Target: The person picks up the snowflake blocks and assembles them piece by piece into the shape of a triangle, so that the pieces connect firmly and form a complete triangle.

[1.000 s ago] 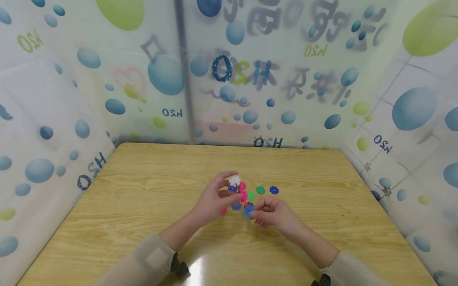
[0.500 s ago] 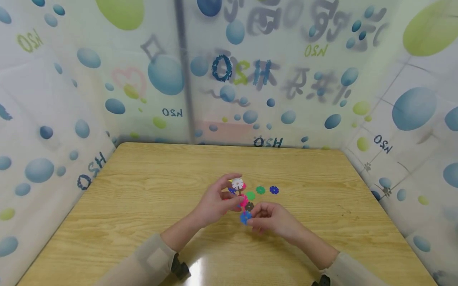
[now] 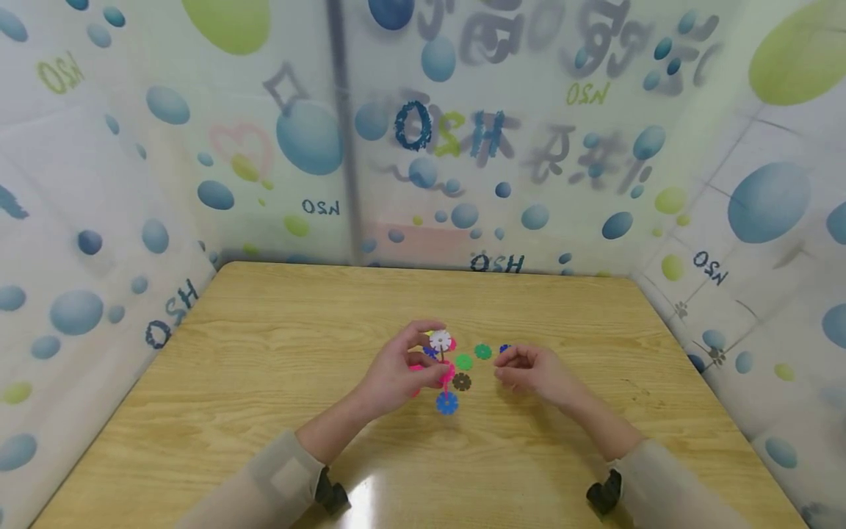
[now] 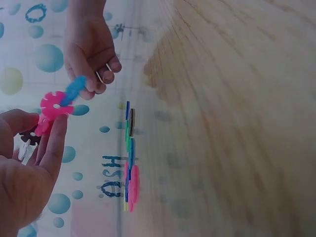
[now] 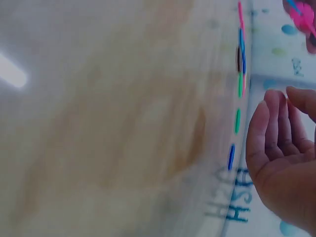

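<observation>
My left hand pinches a chain of interlocking snowflake discs between thumb and fingers, raised over the table. At its upper end is a white disc; a pink disc sits by the thumb, and a blue disc hangs lowest. A dark brown disc in the chain shows in the left wrist view, partly behind the fingers. To the right, my right hand hovers with loosely bent fingers and nothing between them. Beyond its fingertips lies a dark blue disc, partly covered.
Loose discs lie flat on the wooden table: light green, darker green and brown. More discs, including a dark blue one, lie behind the left hand. Printed curtains stand around the table's far and side edges.
My right hand has let go of the blue disc at the chain's lower end and moved right and away toward the dark blue disc. The left hand keeps the chain, now hanging more upright.
</observation>
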`<state>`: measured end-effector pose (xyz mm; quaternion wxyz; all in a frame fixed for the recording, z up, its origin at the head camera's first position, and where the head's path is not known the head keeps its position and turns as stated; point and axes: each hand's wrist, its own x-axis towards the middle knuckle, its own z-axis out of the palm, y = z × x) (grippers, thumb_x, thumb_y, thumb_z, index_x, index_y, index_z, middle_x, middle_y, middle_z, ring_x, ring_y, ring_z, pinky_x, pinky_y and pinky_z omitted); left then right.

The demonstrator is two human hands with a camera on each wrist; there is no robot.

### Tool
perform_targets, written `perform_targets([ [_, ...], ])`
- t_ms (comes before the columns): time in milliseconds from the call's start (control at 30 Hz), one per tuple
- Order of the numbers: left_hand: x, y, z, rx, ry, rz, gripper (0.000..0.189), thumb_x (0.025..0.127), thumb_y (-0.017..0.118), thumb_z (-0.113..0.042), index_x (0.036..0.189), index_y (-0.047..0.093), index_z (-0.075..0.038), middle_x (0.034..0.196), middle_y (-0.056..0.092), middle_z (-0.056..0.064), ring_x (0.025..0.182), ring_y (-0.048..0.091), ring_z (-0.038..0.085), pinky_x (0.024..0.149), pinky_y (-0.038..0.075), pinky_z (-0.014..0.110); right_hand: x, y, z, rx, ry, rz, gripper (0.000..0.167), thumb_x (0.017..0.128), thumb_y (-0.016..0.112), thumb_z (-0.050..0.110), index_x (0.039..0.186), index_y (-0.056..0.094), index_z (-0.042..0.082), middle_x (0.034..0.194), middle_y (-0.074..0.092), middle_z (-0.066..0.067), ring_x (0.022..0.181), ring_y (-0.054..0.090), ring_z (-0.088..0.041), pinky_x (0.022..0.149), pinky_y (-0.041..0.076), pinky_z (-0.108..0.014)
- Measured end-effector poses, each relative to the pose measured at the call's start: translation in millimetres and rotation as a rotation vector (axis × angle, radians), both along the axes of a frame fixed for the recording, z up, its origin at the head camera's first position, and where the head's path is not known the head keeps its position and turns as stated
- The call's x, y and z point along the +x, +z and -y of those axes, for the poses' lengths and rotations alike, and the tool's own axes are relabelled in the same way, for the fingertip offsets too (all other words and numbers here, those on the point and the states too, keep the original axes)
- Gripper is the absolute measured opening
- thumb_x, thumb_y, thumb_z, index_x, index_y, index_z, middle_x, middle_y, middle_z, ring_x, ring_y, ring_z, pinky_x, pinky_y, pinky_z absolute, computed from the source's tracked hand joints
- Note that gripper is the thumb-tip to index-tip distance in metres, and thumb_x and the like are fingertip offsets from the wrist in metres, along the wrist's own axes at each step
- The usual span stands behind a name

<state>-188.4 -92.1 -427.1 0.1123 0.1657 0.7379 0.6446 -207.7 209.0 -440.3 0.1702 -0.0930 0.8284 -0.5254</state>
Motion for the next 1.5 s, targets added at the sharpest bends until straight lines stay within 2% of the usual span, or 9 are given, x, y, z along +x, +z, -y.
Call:
perform_targets([
  [67,0.2,-0.2,0.1,-0.017,-0.001,-0.002,0.062,0.102,0.079,-0.009,0.157,0.053,-0.021,0.136,0.056,0.021,0.098,0.078,0.017,0.058,0.049,0.021,-8.9,-0.2,-6.8,0.054,-0.026,-0.040,0.028,0.106,0.074,0.021,0.124,0.070,-0.001,0.111,0.075,-0.016,0.092,0.069,-0.021,0.076,0.062,-0.033],
  [233,1.1,-0.8,-1.0,-0.020,-0.015,-0.023,0.065,0.099,0.080,-0.006,0.157,0.053,-0.016,0.138,0.055,0.017,0.099,0.077,0.017,0.071,0.064,0.030,-27.7,-1.9,-17.2,0.194,-0.066,-0.085,0.023,0.107,0.072,0.017,0.123,0.071,0.001,0.111,0.073,-0.014,0.090,0.067,-0.022,0.075,0.060,-0.033],
  [367,1.8,-0.7,-2.3,-0.029,-0.018,-0.041,0.066,0.098,0.081,-0.004,0.157,0.055,-0.018,0.133,0.054,0.019,0.099,0.077,0.017,0.077,0.066,0.029,-38.4,-6.1,-20.5,0.241,-0.078,-0.069,0.030,0.106,0.073,0.018,0.130,0.069,0.001,0.117,0.071,-0.016,0.093,0.068,-0.022,0.077,0.061,-0.035],
  [533,2.3,-0.7,-3.1,-0.071,-0.015,-0.060,0.063,0.097,0.084,-0.007,0.153,0.059,-0.022,0.133,0.057,0.018,0.097,0.076,0.016,0.071,0.060,0.022,-46.7,-9.4,-21.6,0.294,-0.080,-0.033,0.041,0.105,0.076,0.027,0.138,0.065,0.006,0.125,0.072,-0.018,0.101,0.069,-0.023,0.084,0.060,-0.035],
  [733,1.8,0.7,-4.1,-0.074,-0.019,-0.062,0.062,0.097,0.083,-0.009,0.153,0.059,-0.020,0.133,0.056,0.020,0.097,0.076,0.016,0.068,0.057,0.022,-52.8,-11.8,-21.3,0.335,-0.064,-0.021,0.038,0.104,0.078,0.024,0.135,0.067,0.006,0.114,0.067,-0.014,0.095,0.061,-0.024,0.079,0.054,-0.032],
  [900,1.1,-0.4,-5.0,-0.061,-0.015,-0.064,0.065,0.097,0.083,-0.006,0.155,0.056,-0.018,0.132,0.056,0.025,0.098,0.077,0.017,0.074,0.061,0.023,-56.0,-13.9,-20.7,0.348,-0.075,-0.027,0.033,0.103,0.079,0.021,0.130,0.068,0.006,0.107,0.063,-0.010,0.094,0.056,-0.024,0.078,0.048,-0.031],
  [1200,1.2,-2.0,-6.3,-0.059,-0.009,-0.063,0.063,0.096,0.083,-0.005,0.153,0.058,-0.016,0.132,0.056,0.027,0.093,0.076,0.014,0.068,0.055,0.020,-49.4,-14.6,-24.9,0.299,-0.090,-0.037,0.029,0.102,0.079,0.016,0.126,0.068,0.005,0.122,0.069,-0.017,0.113,0.064,-0.031,0.091,0.054,-0.039],
  [1367,1.6,-0.6,-5.5,-0.091,-0.001,-0.053,0.063,0.098,0.084,-0.010,0.155,0.059,-0.021,0.135,0.055,0.022,0.091,0.075,0.012,0.062,0.050,0.019,-40.2,-10.1,-24.0,0.207,-0.127,-0.040,0.025,0.104,0.077,0.017,0.124,0.069,0.005,0.116,0.071,-0.013,0.101,0.065,-0.025,0.079,0.054,-0.033],
  [1500,1.5,1.8,-6.1,-0.091,0.002,-0.059,0.066,0.098,0.084,-0.011,0.157,0.058,-0.020,0.133,0.056,0.022,0.093,0.077,0.013,0.067,0.057,0.020,-24.7,1.8,-11.6,0.065,-0.158,-0.095,0.027,0.106,0.075,0.021,0.129,0.071,0.006,0.119,0.074,-0.012,0.104,0.072,-0.026,0.087,0.064,-0.038],
])
